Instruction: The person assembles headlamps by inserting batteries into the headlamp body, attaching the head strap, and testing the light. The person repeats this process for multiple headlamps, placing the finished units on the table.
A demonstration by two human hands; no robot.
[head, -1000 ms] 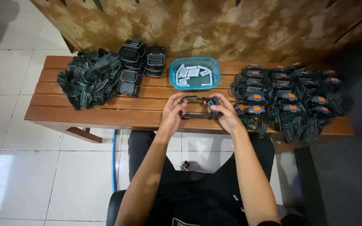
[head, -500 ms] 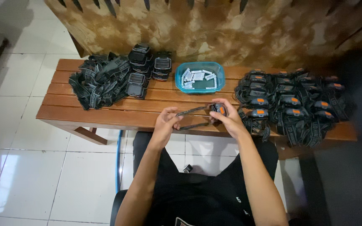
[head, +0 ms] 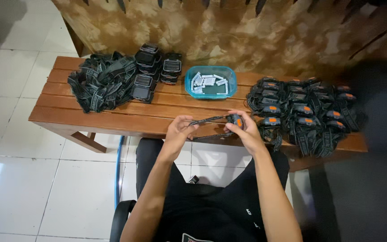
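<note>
The headlamp (head: pixel 234 120) is held in the air over the near edge of the bench (head: pixel 113 117), between both hands. The right hand (head: pixel 247 132) grips the lamp body, fingers curled around it from the right with the thumb on its near side; the orange button faces up. The left hand (head: pixel 179 131) pinches the strap (head: pixel 207 120) between thumb and forefinger, and the strap runs taut from that pinch across to the lamp body. A second length of strap passes lower between the two hands. To the right, a pile of headlamps (head: pixel 303 112) lies on the bench. A blue tray (head: pixel 211 93) of small white pieces sits behind the hands. At left lies a heap of straps (head: pixel 99 85) beside stacked lamp bodies (head: pixel 155 67).
</note>
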